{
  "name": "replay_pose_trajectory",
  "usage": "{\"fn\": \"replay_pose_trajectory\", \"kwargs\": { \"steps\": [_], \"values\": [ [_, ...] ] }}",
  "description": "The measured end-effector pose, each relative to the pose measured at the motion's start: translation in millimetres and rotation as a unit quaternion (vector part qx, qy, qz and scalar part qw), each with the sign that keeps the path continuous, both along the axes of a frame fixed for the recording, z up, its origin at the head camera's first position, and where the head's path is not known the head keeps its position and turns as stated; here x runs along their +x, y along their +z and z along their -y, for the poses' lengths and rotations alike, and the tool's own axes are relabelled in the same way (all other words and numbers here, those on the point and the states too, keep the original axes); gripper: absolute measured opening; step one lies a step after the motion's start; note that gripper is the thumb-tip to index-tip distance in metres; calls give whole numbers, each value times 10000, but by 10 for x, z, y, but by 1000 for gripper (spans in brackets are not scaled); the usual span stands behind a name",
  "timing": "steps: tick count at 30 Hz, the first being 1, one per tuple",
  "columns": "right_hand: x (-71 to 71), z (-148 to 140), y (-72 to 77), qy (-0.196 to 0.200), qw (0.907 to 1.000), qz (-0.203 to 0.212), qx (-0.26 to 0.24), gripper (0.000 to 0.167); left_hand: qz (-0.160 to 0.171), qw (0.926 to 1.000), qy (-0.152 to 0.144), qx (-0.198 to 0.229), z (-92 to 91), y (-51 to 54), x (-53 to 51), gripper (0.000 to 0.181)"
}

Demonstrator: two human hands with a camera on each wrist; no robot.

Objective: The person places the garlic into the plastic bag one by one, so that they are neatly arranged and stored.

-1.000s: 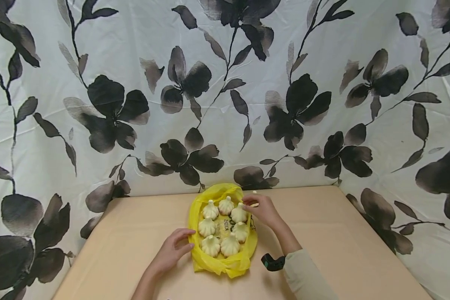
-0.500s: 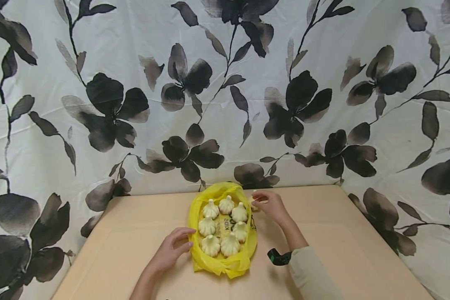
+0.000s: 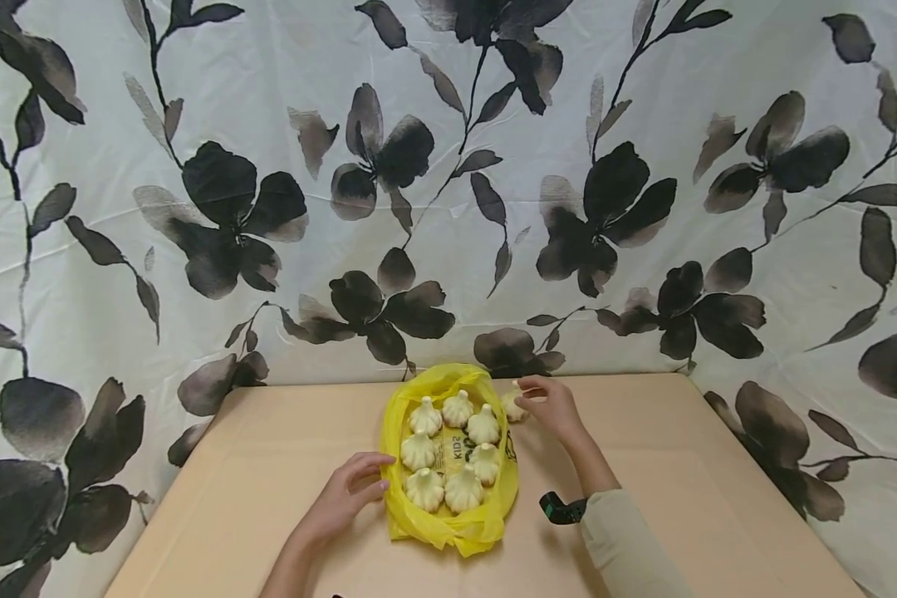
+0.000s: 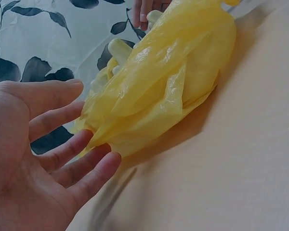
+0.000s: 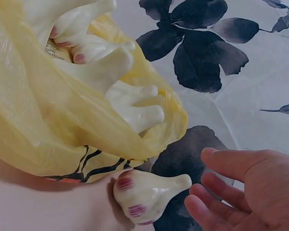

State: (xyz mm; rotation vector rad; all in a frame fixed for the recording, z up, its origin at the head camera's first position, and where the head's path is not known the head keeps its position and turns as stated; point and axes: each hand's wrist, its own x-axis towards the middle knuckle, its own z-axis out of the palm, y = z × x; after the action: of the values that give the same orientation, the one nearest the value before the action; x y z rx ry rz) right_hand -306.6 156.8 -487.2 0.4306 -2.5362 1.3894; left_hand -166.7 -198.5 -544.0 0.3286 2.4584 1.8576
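A yellow plastic bag [image 3: 401,517] lies open on the table in the head view, its rim rolled wide. Inside it several white garlic bulbs [image 3: 464,488] form a ring. One loose garlic bulb [image 5: 147,196], marked with purple streaks, lies on the table outside the bag's far right side. My right hand [image 3: 556,407] is beside that bulb; in the right wrist view its relaxed fingers are near the stem, and contact is unclear. My left hand [image 4: 43,159] is at the bag's left side, fingers loosely extended, fingertips against the plastic.
The light tan table [image 3: 643,465] extends to both sides of the bag. A white cloth with dark flowers [image 3: 448,208] hangs behind the table's far edge. A dark band [image 3: 562,508] sits at the right wrist.
My right hand has moved right, from the bag's right rim to beside the loose bulb, which now shows more fully. My left hand stays at the bag; the head view has shifted slightly.
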Motion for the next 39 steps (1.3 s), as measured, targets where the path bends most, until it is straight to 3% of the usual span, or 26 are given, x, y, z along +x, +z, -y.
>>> {"fn": "replay_pose_trajectory", "kwargs": {
  "steps": [8,24,39],
  "values": [
    [-218,-78,-134,54,9997,-12,-224,36,-49,9994,-145,307,-58,-40,-59,37],
    [-459,5,-225,2,9997,158,-185,38,44,9996,-39,267,-46,-41,-83,36],
    [-514,72,-286,38,9998,-170,13,25,-24,9997,-75,248,-47,-36,-73,37]
  ]
}}
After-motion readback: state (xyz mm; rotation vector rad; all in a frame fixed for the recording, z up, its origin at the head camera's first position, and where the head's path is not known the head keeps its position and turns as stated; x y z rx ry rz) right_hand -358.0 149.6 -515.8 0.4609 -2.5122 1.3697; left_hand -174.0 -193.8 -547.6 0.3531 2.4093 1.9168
